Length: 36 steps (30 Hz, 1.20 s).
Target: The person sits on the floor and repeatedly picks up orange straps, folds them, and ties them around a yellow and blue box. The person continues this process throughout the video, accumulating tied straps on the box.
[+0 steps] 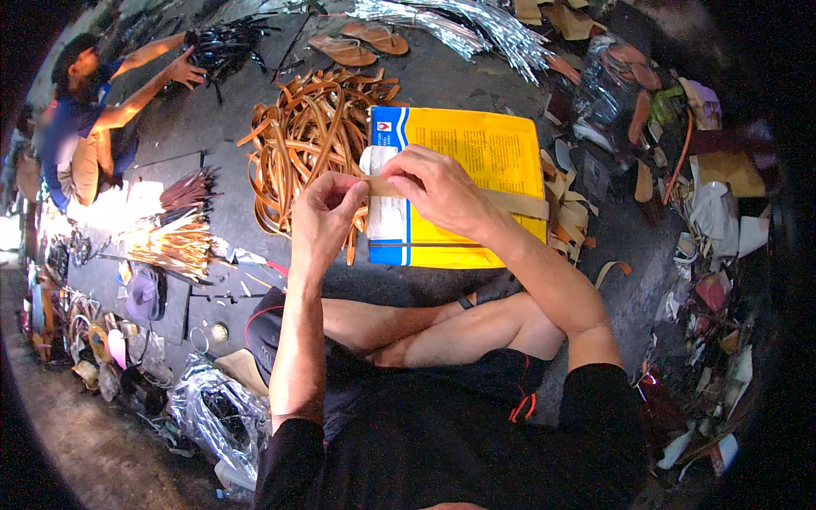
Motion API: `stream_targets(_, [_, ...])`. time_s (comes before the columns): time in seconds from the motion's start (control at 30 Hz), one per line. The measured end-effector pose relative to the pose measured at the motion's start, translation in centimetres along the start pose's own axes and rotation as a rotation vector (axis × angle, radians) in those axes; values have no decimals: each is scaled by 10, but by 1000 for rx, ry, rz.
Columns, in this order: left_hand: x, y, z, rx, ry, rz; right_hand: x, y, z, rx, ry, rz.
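A tan flat strip (523, 204) runs across a yellow, blue and white printed board or packet (484, 140) lying in front of my crossed legs. My left hand (323, 221) pinches the strip's left part between thumb and fingers, just off the board's left edge. Close beside it, my right hand (446, 189) is closed on the same strip, over the white patch (388, 219) on the board. A thin dark strip (442, 246) lies across the board's near part. A tangled heap of glossy brown straps (310, 136) lies against the board's left side.
Beyond the heap lie brown sandals (344, 49) and bundled silver strips (459, 30). A co-worker (81, 127) at far left reaches toward black strips (225, 47). Brown and orange strip bundles (174, 234) lie left. Mixed scraps (714, 204) cover the right side; clear plastic (221, 408) lies near left.
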State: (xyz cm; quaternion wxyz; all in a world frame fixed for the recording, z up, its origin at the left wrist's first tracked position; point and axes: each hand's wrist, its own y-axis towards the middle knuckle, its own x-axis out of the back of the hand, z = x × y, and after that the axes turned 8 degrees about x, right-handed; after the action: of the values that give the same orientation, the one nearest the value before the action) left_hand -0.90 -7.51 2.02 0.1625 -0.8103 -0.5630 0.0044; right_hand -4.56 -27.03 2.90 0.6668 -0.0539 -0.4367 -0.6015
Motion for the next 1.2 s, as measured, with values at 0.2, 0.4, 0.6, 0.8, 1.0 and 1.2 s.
stream_targets(0.2, [-12, 3, 12, -37, -117, -34, -7, -1, -2, -33, 45, -6])
stream_targets(0.4, [-11, 8, 21, 73, -306, 47, -7, -4, -2, 128, -122, 36])
stream_targets(0.6, [-23, 12, 26, 100, -386, 2, -12, -3, 7, 158, -268, 30])
stream_targets(0.8, [-22, -1, 31, 109, -418, -9, -14, 0, 8, 96, -234, -57])
stream_targets(1.0, [-27, 2, 29, 91, -385, -80, -19, -1, 1, 106, -139, -55])
stream_targets(1.2, [-25, 10, 47, 241, -761, 45, -19, -4, -1, 121, -113, -61])
